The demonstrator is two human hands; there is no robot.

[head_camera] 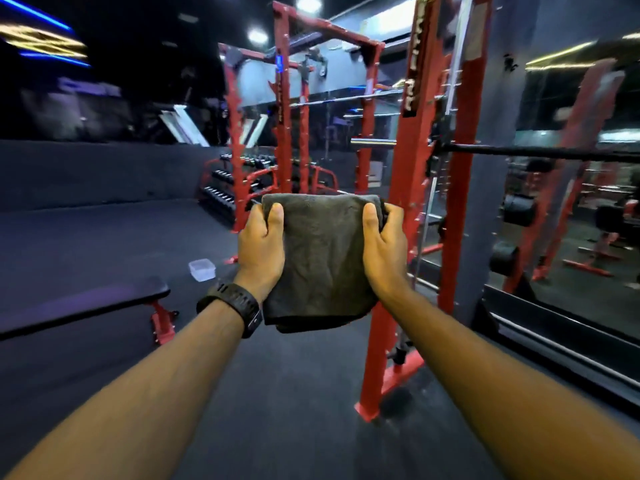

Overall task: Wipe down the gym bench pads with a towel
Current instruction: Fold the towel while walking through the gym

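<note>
- holding the folded grey towel (322,258) up in front of you, your left hand (261,251) grips its left edge and your right hand (384,251) grips its right edge, thumbs on the near face and fingers curled behind.
- the towel hangs in the air between your hands, well apart from the flat bench (86,306), which sits low to your left with its black pad facing up.
- judged from this, no wiping has begun; the step in hand looks like readying the towel and bringing it to the bench.
- keep the fold flat and thick so one clean face meets the pad; the lower layers hang loose, so gather them under before you press down.
- turn left, lower the towel onto one end of the pad, then work in long overlapping strokes along its length.
- count: one towel, one bench with one pad in view, two hands, one black watch (239,306) on your left wrist, one clear plastic container (202,270) on the floor beyond the bench, one red rack (405,202) close on your right; the red frames behind it are too blurred to count.
</note>
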